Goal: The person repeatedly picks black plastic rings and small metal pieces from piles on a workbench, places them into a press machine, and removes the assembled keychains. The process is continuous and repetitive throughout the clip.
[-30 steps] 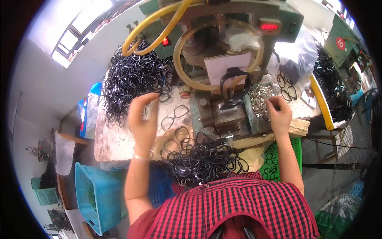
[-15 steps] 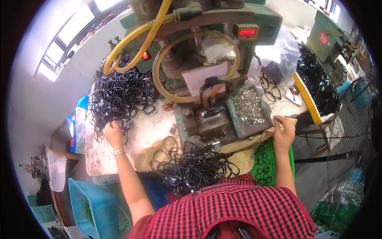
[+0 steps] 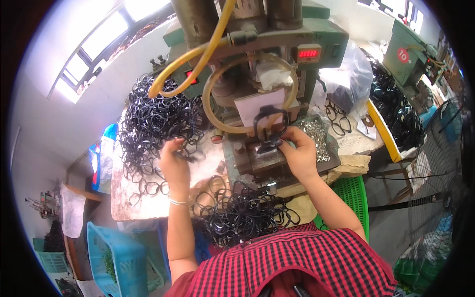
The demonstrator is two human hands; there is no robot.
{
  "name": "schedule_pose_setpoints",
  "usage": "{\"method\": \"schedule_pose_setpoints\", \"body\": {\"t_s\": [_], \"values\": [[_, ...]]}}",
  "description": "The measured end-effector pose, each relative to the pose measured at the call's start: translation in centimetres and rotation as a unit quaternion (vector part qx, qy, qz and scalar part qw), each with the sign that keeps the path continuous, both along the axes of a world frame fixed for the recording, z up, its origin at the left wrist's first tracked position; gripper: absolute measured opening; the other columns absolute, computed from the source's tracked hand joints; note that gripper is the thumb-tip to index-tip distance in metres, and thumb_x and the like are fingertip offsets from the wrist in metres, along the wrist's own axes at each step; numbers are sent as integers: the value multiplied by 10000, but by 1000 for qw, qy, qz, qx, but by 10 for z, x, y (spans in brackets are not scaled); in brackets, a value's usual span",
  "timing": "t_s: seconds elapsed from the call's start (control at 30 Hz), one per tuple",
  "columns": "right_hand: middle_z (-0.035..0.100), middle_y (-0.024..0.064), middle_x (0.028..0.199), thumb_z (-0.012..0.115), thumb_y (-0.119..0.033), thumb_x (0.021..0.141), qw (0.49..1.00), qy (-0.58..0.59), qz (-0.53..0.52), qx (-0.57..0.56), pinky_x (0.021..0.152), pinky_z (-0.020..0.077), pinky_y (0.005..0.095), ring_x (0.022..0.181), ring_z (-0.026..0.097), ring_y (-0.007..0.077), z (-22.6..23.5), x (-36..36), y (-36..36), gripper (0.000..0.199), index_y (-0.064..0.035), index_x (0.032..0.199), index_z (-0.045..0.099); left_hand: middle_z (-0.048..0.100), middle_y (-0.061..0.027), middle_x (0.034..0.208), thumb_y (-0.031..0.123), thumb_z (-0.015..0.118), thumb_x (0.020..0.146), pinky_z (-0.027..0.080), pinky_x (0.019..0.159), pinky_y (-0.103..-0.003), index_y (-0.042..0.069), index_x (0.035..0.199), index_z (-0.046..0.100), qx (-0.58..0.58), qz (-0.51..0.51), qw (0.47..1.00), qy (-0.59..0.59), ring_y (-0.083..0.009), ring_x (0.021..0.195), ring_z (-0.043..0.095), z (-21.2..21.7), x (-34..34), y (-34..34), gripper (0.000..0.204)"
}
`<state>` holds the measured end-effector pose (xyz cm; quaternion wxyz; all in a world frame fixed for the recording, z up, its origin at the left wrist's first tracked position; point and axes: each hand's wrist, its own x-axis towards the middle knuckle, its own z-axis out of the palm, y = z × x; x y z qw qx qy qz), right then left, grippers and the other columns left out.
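Observation:
My right hand (image 3: 301, 152) is at the press fixture, with thumb and fingertips pinched on a black eyeglass frame (image 3: 257, 126). That frame stands upright on the metal block (image 3: 267, 159) under the press head. On the left, my left hand (image 3: 174, 161) is raised over the table beside the big heap of black eyeglass frames (image 3: 158, 111). Its fingers are curled around a dark eyeglass frame (image 3: 187, 154), which is blurred and partly hidden. A second pile of black frames (image 3: 242, 213) lies at the table's front edge, against my apron.
The green press (image 3: 321, 39) carries a yellow hose (image 3: 217, 42) that loops before it. A tray of small metal parts (image 3: 319, 141) sits right of the fixture. A green basket (image 3: 354, 195) and black fan (image 3: 430, 173) stand right; a blue basket (image 3: 116, 257) stands lower left.
My right hand has moved from the table's right edge leftward to the frame in the fixture. My left hand has moved right, away from the heap's near edge, with a dark frame.

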<state>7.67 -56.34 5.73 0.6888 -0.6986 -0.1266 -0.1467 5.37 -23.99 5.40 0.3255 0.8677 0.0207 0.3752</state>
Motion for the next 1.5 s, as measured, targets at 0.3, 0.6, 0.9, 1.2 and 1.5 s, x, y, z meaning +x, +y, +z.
{"method": "schedule_pose_setpoints", "body": {"t_s": [0.3,0.6,0.9,1.2,1.5], "values": [[701,110,1022,671,42,871,965,127,91,212,885,518,268,979,670,156,9,-11,18,364,60,1221,573,625,-34,647,258,429,1076,464,585,-294,5,993,622,-186,-42,979,67,-148,603,604,-50,44,10,329],[689,120,1136,679,-30,886,990,39,127,52,982,482,326,1083,648,198,35,-49,-2,386,31,1254,577,569,-24,742,190,552,1020,412,546,-249,60,951,587,-262,-30,957,123,-119,632,556,-72,31,34,151],[656,128,881,757,-120,769,834,-93,-269,-472,783,494,451,931,599,344,-71,-34,-97,195,-53,942,697,706,-108,976,-108,725,840,601,779,-292,-12,1057,585,-301,-256,916,-74,-177,865,705,76,-72,-123,275],[632,99,861,715,-142,794,877,-91,-289,-373,753,476,452,869,579,346,-59,16,-79,105,-77,846,652,658,-16,905,-49,725,876,490,751,-208,-25,959,625,-212,-280,933,76,-68,839,625,86,-27,-162,132],[641,162,860,654,-117,846,869,-136,-226,-418,778,475,481,843,598,379,-72,21,-86,90,-28,830,647,709,-141,902,136,750,878,537,728,-315,3,1006,688,-157,-268,950,-27,-229,782,686,73,-28,-161,195]]}}
